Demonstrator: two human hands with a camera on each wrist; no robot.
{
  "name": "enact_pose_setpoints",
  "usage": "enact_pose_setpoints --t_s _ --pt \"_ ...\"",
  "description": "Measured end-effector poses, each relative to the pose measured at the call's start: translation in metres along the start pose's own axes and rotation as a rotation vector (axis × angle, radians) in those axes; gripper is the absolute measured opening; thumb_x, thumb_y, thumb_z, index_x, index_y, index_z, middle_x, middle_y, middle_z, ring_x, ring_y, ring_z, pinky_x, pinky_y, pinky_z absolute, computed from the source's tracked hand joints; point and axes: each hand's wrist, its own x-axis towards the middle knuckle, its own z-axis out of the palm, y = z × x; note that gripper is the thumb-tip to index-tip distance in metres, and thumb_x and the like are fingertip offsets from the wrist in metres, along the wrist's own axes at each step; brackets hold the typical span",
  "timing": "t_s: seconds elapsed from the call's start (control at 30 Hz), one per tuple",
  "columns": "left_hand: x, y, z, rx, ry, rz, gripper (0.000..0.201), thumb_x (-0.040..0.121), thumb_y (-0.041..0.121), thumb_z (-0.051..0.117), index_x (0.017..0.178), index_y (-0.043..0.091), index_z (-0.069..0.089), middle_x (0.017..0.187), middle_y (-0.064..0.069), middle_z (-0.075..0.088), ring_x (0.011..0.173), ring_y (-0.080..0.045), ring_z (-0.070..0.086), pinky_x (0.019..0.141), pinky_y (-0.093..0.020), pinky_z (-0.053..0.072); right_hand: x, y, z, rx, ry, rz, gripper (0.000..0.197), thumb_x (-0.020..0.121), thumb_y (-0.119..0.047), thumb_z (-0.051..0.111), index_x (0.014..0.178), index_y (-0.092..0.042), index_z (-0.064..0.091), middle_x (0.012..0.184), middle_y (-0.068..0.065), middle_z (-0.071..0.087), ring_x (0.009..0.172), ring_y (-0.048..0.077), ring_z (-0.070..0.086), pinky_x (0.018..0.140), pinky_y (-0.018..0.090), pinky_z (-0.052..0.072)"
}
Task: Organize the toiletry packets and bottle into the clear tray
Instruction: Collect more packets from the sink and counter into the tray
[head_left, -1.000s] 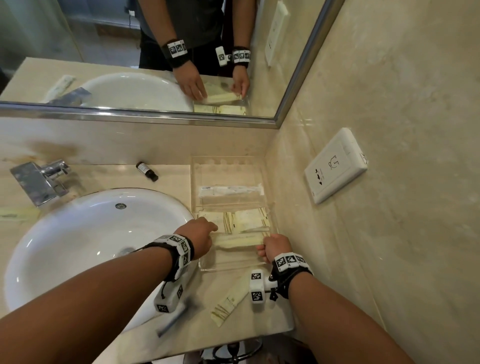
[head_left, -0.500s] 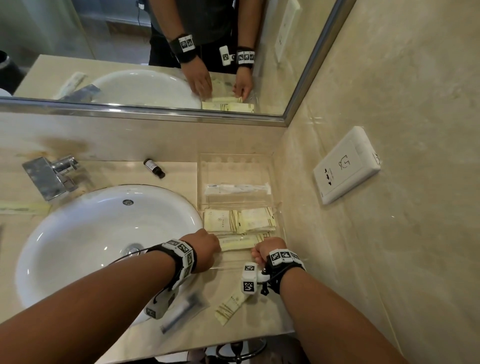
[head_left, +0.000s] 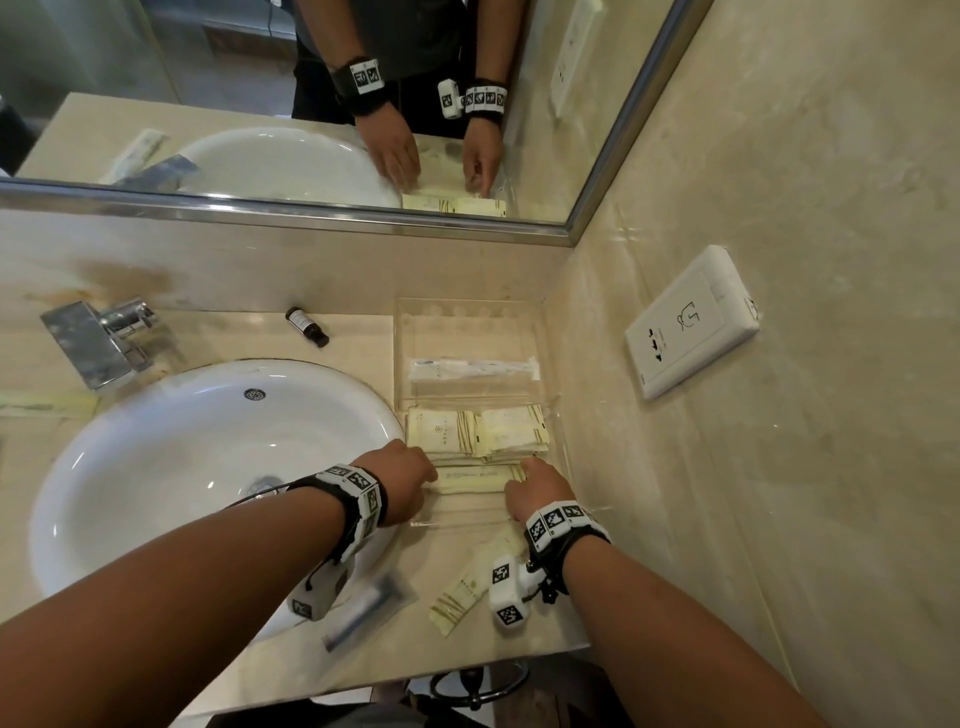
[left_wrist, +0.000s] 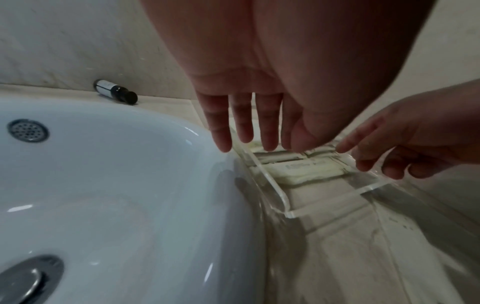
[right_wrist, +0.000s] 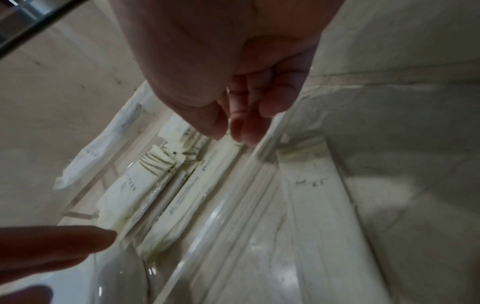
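We keep left hand (head_left: 402, 480) and right hand (head_left: 535, 488) over long packet (head_left: 475, 479) in clear tray (head_left: 470, 317), fingers loosely extended, gripping nothing. Bottle (head_left: 306, 326), striped packet (head_left: 462, 592) remain on surface (head_left: 540, 626). Risk: wrist sweeps striped packet off edge.

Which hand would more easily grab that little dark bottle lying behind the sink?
Probably the left hand. The bottle lies on the counter left of the clear tray, on that hand's side. The right hand is by the wall and would have to cross over the tray.
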Motion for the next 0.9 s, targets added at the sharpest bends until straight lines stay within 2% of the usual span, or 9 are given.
enact_pose_setpoints --t_s 0.07,0.23,0.3,0.37,0.43,0.53,0.67,0.8,0.9 --pt "-0.001 -0.003 -0.001 -0.068 0.074 -0.03 0.04 0.094 0.031 0.046 0.133 0.03 0.055 0.135 0.004 0.055 0.123 -0.019 0.05 0.099 -0.038 0.046 -0.008 0.002 -0.002 0.055 0.043 -0.071 0.049 0.09 -0.028 0.051 0.138 -0.032 0.056 0.125 -0.002 0.067 0.101 0.017 0.067 0.09 0.031 0.054" --pt "0.0 -0.001 -0.003 -0.085 0.152 -0.022 0.037 0.096 0.034 0.044 0.131 0.028 0.057 0.128 0.004 0.061 0.115 -0.018 0.058 0.094 -0.038 0.05 -0.035 0.005 0.003 -0.025 0.032 -0.332 0.014 0.084 -0.032 0.06 0.094 -0.033 0.071 0.086 -0.014 0.07 0.078 0.005 0.065 0.077 0.03 0.059" --pt "0.001 0.0 -0.003 -0.086 0.159 -0.014 0.037 0.096 0.033 0.044 0.13 0.028 0.057 0.127 0.004 0.062 0.114 -0.018 0.059 0.093 -0.038 0.051 -0.044 0.005 0.008 -0.16 -0.05 -0.413 0.016 0.081 -0.035 0.063 0.094 -0.032 0.072 0.079 -0.016 0.067 0.08 0.007 0.065 0.078 0.031 0.058" --pt "0.0 0.0 -0.002 -0.091 0.158 -0.005 0.037 0.096 0.032 0.044 0.13 0.027 0.057 0.127 0.004 0.062 0.114 -0.018 0.059 0.092 -0.037 0.051 -0.049 0.008 0.017 -0.34 -0.153 -0.451 0.024 0.081 -0.036 0.063 0.104 -0.033 0.07 0.083 -0.015 0.065 0.087 0.012 0.066 0.082 0.03 0.056" --pt "-0.002 -0.001 -0.001 -0.094 0.146 0.001 0.036 0.096 0.032 0.045 0.13 0.027 0.057 0.127 0.004 0.062 0.114 -0.017 0.059 0.093 -0.036 0.051 -0.048 0.016 0.027 -0.533 -0.251 -0.434 0.036 0.081 -0.033 0.065 0.117 -0.038 0.062 0.1 -0.01 0.068 0.098 0.018 0.066 0.085 0.032 0.054" --pt "-0.005 -0.004 0.002 -0.101 0.143 -0.005 0.036 0.095 0.032 0.046 0.129 0.027 0.058 0.126 0.005 0.063 0.114 -0.017 0.059 0.093 -0.036 0.051 -0.044 0.031 0.041 -0.746 -0.277 -0.422 0.052 0.083 -0.023 0.065 0.129 -0.04 0.045 0.114 -0.002 0.067 0.101 0.024 0.065 0.078 0.034 0.05" --pt "-0.008 -0.01 0.004 -0.11 0.145 -0.024 0.036 0.094 0.031 0.046 0.127 0.028 0.06 0.125 0.005 0.064 0.112 -0.018 0.06 0.093 -0.037 0.051 -0.041 0.04 0.049 -0.848 -0.207 -0.498 0.049 0.085 -0.016 0.066 0.128 -0.028 0.044 0.114 0.006 0.063 0.096 0.03 0.065 0.071 0.036 0.045" --pt "-0.009 -0.015 0.004 -0.105 0.136 -0.036 0.036 0.095 0.031 0.046 0.128 0.028 0.059 0.128 0.004 0.061 0.115 -0.018 0.058 0.095 -0.037 0.05 -0.039 0.039 0.049 -0.854 -0.157 -0.516 0.036 0.086 -0.022 0.068 0.117 -0.02 0.05 0.114 0.01 0.056 0.09 0.033 0.064 0.074 0.04 0.051" --pt "-0.008 -0.014 0.003 -0.107 0.128 -0.034 0.037 0.095 0.03 0.046 0.13 0.028 0.057 0.129 0.004 0.06 0.117 -0.018 0.057 0.097 -0.037 0.049 -0.039 0.036 0.047 -0.821 -0.166 -0.497 0.029 0.083 -0.024 0.068 0.109 -0.019 0.054 0.111 0.008 0.052 0.086 0.033 0.064 0.075 0.04 0.055"
